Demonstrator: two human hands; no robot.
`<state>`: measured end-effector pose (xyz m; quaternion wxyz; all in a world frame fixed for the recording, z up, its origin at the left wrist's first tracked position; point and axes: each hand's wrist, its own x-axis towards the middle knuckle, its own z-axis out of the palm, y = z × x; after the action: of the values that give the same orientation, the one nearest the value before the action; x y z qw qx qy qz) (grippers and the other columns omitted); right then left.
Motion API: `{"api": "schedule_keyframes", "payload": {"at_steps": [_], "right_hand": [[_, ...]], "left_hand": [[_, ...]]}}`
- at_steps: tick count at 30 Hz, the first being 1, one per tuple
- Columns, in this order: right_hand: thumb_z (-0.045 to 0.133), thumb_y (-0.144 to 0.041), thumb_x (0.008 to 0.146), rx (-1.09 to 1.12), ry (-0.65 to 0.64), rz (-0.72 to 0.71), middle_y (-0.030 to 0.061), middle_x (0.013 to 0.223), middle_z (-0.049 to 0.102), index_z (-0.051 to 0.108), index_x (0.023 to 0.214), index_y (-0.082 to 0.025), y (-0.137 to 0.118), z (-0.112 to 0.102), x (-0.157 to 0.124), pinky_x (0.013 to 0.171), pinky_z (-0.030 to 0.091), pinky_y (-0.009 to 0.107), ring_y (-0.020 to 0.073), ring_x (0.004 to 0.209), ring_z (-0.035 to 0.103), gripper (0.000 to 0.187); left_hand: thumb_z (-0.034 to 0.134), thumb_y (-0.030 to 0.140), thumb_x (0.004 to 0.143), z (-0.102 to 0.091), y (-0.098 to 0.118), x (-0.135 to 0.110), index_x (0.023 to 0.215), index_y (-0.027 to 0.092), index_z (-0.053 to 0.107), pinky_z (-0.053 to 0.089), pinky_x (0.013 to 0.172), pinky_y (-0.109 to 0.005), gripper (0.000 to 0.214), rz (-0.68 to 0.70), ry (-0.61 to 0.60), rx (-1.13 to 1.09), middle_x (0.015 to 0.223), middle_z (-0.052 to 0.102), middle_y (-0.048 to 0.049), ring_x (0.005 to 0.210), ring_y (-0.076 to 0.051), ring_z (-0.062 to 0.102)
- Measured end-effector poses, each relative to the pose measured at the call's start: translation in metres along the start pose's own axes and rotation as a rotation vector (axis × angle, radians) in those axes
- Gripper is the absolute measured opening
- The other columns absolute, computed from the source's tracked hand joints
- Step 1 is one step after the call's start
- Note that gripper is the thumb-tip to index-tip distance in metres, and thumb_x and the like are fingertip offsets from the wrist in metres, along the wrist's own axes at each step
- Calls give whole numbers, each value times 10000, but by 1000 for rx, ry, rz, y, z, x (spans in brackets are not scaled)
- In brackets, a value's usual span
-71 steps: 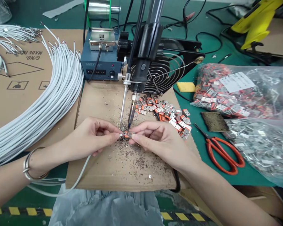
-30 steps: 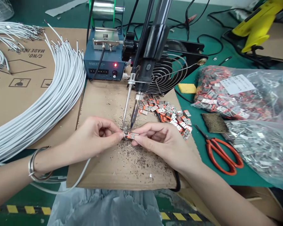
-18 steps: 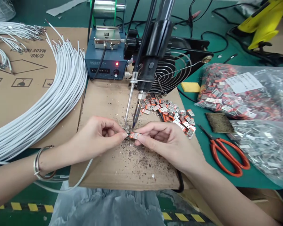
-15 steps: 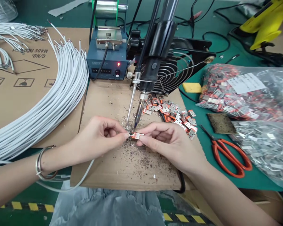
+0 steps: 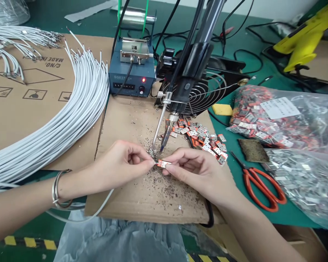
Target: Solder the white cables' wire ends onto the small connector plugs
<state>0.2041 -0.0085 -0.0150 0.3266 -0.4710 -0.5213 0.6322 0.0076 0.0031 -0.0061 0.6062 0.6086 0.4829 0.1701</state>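
My left hand (image 5: 120, 165) pinches the end of a white wire (image 5: 98, 207) that trails back under my wrist. My right hand (image 5: 199, 171) pinches a small orange and silver connector (image 5: 162, 163). Wire end and connector meet between my fingertips, just below the tip of a mounted soldering iron (image 5: 165, 140) and its bent solder feed tube (image 5: 157, 133). Both hands rest over a cardboard sheet (image 5: 131, 120) speckled with solder bits.
A pile of orange connectors (image 5: 200, 134) lies right of the iron, before a black fan (image 5: 205, 91). Blue solder station (image 5: 132, 74) stands behind. White wire bundle (image 5: 57, 120) at left. Red scissors (image 5: 259, 185), a brown pad (image 5: 253, 150) and bags of parts (image 5: 284, 112) at right.
The view has shifted, so everything sits a little further right and lower. My hands keep the same pinch on wire and connector under the iron tip. The station's red light came on.
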Motion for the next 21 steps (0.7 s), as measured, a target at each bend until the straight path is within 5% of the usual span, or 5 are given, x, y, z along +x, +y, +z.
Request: {"api": "schedule_keyframes", "payload": {"at_steps": [8,16,21], "right_hand": [[696,-155,714,25,-134,-47,20,599,687,663,759,-150,-4,-5,-11,466,430,165,82,513,583,55],[672,-171,735,46,-163,-46,32,635,693,668,763,-169,-7,-4,-38,484,448,188,102,522,604,29],[669,-181,736,52,-186,-39,24,633,665,662,767,-173,-2,-1,-49,491,432,195,99,528,583,33]], "left_hand": [[618,355,767,1,3,-16,792,161,698,357,539,-201,211,2,-131,45,654,628,5,608,-112,506],[579,353,799,22,8,-41,772,158,674,300,501,-208,218,-98,-191,62,584,524,35,544,-94,413],[564,411,812,34,-2,-52,783,168,679,309,504,-212,270,-42,-194,74,589,544,28,550,-103,425]]}}
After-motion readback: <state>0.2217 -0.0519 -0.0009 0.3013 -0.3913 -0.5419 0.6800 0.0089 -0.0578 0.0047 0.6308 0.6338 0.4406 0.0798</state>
